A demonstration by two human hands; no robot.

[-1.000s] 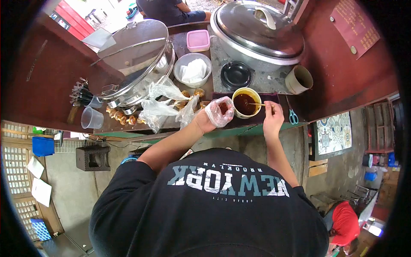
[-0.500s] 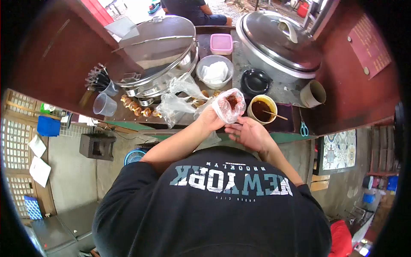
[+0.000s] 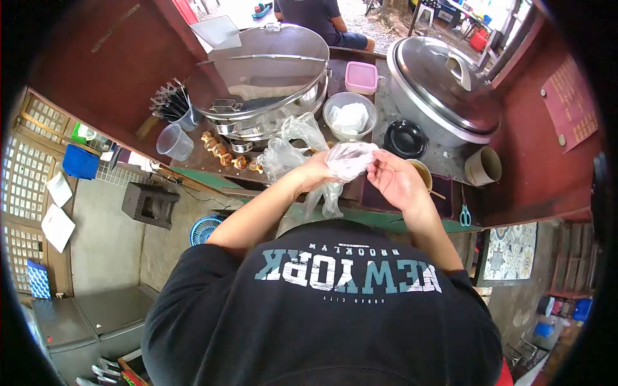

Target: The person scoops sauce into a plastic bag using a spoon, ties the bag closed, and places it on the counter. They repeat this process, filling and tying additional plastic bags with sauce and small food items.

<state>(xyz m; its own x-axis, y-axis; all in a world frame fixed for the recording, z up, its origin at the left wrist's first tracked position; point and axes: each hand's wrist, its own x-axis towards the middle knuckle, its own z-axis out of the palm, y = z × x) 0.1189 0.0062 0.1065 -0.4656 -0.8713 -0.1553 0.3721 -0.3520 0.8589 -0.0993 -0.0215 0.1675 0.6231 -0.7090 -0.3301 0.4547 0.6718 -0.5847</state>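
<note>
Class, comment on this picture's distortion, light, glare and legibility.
Head view: wide-lens curvature and black corners; outside daylight partly washed out; in the same view, reflections on the pot lid, highlights on the plastic bag, writing on the pink sheet unreadable.

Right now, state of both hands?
Left hand: closed, holding a clear plastic bag.
Right hand: fingers curled at the bag's end; whether they pinch it cannot be told.

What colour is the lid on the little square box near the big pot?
The lid is pink, seen best in the head view.
</note>
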